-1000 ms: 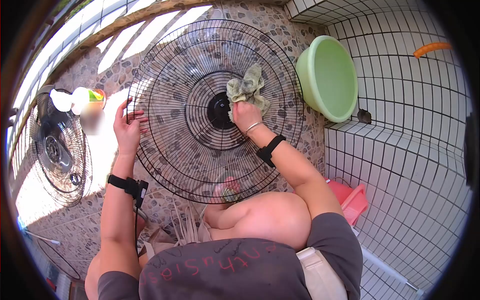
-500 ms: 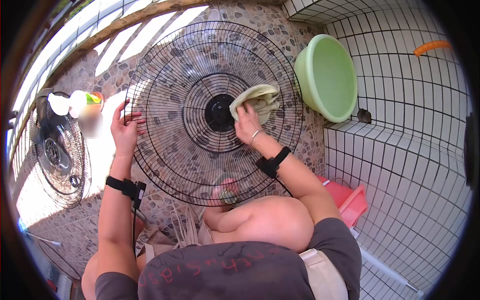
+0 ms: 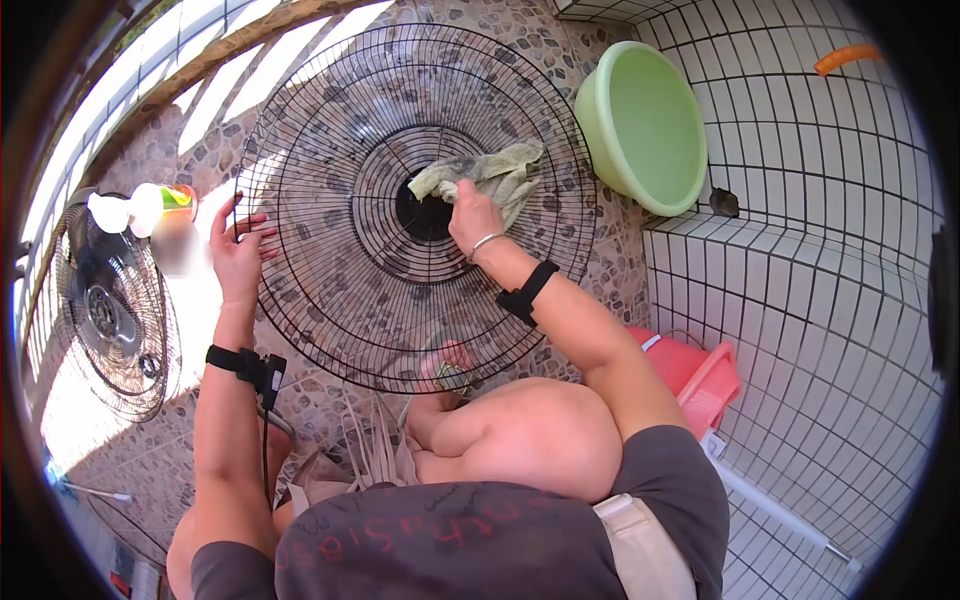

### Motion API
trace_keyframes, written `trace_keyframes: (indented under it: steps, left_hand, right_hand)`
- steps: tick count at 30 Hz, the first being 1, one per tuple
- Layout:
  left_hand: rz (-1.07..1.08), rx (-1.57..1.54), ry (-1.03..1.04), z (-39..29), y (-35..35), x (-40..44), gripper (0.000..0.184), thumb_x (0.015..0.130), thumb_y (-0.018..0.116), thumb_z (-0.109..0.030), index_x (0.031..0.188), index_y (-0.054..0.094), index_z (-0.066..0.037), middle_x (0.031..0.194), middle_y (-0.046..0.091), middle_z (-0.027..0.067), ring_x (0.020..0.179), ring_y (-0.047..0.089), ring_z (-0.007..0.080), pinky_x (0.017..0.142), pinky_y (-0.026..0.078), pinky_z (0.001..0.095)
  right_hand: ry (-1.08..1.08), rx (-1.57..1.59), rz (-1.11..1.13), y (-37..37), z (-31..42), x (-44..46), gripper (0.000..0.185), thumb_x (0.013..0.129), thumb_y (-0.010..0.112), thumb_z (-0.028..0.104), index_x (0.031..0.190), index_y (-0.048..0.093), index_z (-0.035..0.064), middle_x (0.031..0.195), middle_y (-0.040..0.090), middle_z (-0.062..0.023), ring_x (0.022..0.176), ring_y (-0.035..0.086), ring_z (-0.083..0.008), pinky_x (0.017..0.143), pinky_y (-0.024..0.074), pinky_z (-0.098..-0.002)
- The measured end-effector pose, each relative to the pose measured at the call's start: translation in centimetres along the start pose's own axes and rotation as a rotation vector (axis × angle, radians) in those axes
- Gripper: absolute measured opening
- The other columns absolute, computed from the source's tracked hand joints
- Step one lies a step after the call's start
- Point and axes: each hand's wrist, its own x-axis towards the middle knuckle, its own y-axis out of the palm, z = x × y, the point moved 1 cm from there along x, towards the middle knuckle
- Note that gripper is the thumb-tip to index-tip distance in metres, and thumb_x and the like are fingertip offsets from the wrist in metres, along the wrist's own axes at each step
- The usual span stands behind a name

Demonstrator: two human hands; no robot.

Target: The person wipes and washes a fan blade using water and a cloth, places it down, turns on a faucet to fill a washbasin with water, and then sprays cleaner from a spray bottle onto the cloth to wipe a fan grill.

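Note:
A large round black fan grille of thin wires is held up before me, with a dark hub disc at its centre. At its left rim, my left hand steadies it, the fingers curled round the edge and partly behind the wires. My right hand is closed on a damp-looking, pale greenish cloth just right of the hub. Part of the cloth lies over the hub's upper edge, its loose end spread across the wires. The fingertips of that hand are partly hidden by the cloth.
A light green basin leans by the tiled wall. Another fan grille part stands at left near white and orange bottles. A pink-red bucket and a white pole are at right. The floor is pebble-patterned.
My right hand has moved the cloth up and left, onto the hub's upper edge, and the cloth has spread out. My left hand keeps its place on the rim. The whole view shifted slightly.

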Motion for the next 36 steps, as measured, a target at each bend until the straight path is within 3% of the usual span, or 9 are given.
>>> trace_keyframes:
  steps: [3, 8, 11, 15, 19, 23, 27, 30, 36]
  left_hand:
    - [-0.031, -0.024, 0.014, -0.5, -0.1, 0.7, 0.053, 0.081, 0.045, 0.01, 0.131, 0.04, -0.006, 0.097, 0.059, 0.0123, 0.077, 0.065, 0.0203, 0.052, 0.055, 0.0268]
    - [-0.049, -0.046, 0.035, -0.3, -0.9, 1.2, 0.05, 0.081, 0.048, 0.009, 0.129, 0.041, -0.003, 0.1, 0.057, 0.0116, 0.08, 0.065, 0.0233, 0.052, 0.056, 0.0283]
    - [-0.076, -0.051, 0.02, 0.3, -0.5, 1.3, 0.046, 0.081, 0.049, 0.008, 0.126, 0.043, 0.0, 0.101, 0.056, 0.0106, 0.081, 0.065, 0.0241, 0.054, 0.057, 0.0298]
    - [-0.152, -0.019, -0.017, 0.2, 0.0, 1.3, 0.039, 0.08, 0.049, 0.008, 0.118, 0.046, 0.002, 0.101, 0.056, 0.0104, 0.082, 0.066, 0.0246, 0.054, 0.058, 0.0309]
    - [-0.145, -0.071, 0.031, 0.7, -0.6, 1.4, 0.036, 0.081, 0.049, 0.009, 0.115, 0.047, 0.003, 0.101, 0.055, 0.011, 0.084, 0.066, 0.0257, 0.054, 0.058, 0.0314]
    - [-0.163, -0.046, -0.048, 1.2, -0.5, 2.0, 0.027, 0.082, 0.048, 0.009, 0.109, 0.048, 0.006, 0.104, 0.053, 0.0124, 0.085, 0.066, 0.0268, 0.056, 0.058, 0.0317]
    - [-0.192, -0.071, 0.019, 2.5, -0.5, 1.1, 0.042, 0.081, 0.047, 0.009, 0.123, 0.044, 0.002, 0.104, 0.053, 0.0104, 0.086, 0.065, 0.0261, 0.057, 0.058, 0.0313]
    - [-0.189, -0.09, 0.036, 2.0, -0.1, 1.1, 0.044, 0.081, 0.046, 0.01, 0.124, 0.044, 0.0, 0.103, 0.052, 0.0104, 0.086, 0.065, 0.0267, 0.057, 0.059, 0.0326]
    - [-0.183, -0.097, -0.002, 2.2, -0.2, 1.2, 0.047, 0.082, 0.047, 0.009, 0.127, 0.04, -0.002, 0.103, 0.049, 0.0103, 0.087, 0.064, 0.0269, 0.059, 0.059, 0.0324]
  right_hand:
    - [0.739, 0.905, 0.042, -1.2, -5.3, 5.2, 0.025, 0.088, 0.048, 0.014, 0.1, 0.056, -0.0069, 0.091, 0.063, -0.016, 0.074, 0.062, -0.0268, 0.063, 0.0494, -0.0409]
    - [0.532, 1.394, -0.221, -12.7, -5.9, 6.4, 0.024, 0.088, 0.051, 0.013, 0.099, 0.059, -0.0064, 0.091, 0.063, -0.0095, 0.075, 0.062, -0.0194, 0.063, 0.0499, -0.0338]
    - [0.183, 0.915, 0.003, -12.8, -4.3, 5.5, 0.025, 0.086, 0.058, 0.018, 0.098, 0.065, -0.0036, 0.096, 0.062, -0.0079, 0.086, 0.06, -0.0179, 0.074, 0.0483, -0.0291]
    - [-0.105, -0.178, -0.014, 0.6, -1.1, 0.5, 0.038, 0.086, 0.053, 0.03, 0.111, 0.058, 0.0018, 0.124, 0.038, -0.0228, 0.1, 0.049, -0.0435, 0.092, 0.0418, -0.0441]
    - [-0.049, 0.006, 0.306, 0.7, 0.7, -1.3, 0.038, 0.088, 0.051, 0.027, 0.111, 0.051, -0.0024, 0.114, 0.042, -0.0174, 0.093, 0.054, -0.0371, 0.076, 0.0487, -0.045]
    - [-0.268, -0.223, 0.09, 0.6, -1.1, 1.8, 0.034, 0.088, 0.052, 0.028, 0.105, 0.054, -0.0016, 0.106, 0.048, -0.0159, 0.084, 0.057, -0.0368, 0.071, 0.0487, -0.0448]
    - [-0.067, 0.147, 0.131, 2.4, 0.2, 3.0, 0.03, 0.088, 0.052, 0.031, 0.092, 0.059, 0.0022, 0.091, 0.053, -0.0137, 0.079, 0.059, -0.0323, 0.069, 0.0485, -0.0424]
    - [-0.378, 0.014, 0.146, 2.2, 2.9, -1.7, 0.03, 0.088, 0.051, 0.033, 0.095, 0.06, 0.0055, 0.085, 0.056, -0.0128, 0.074, 0.061, -0.032, 0.066, 0.049, -0.0434]
    - [-0.269, -0.219, 0.078, -0.3, 0.0, 2.4, 0.037, 0.092, 0.046, 0.033, 0.112, 0.057, 0.0039, 0.086, 0.059, -0.0132, 0.068, 0.063, -0.0305, 0.06, 0.0509, -0.0416]
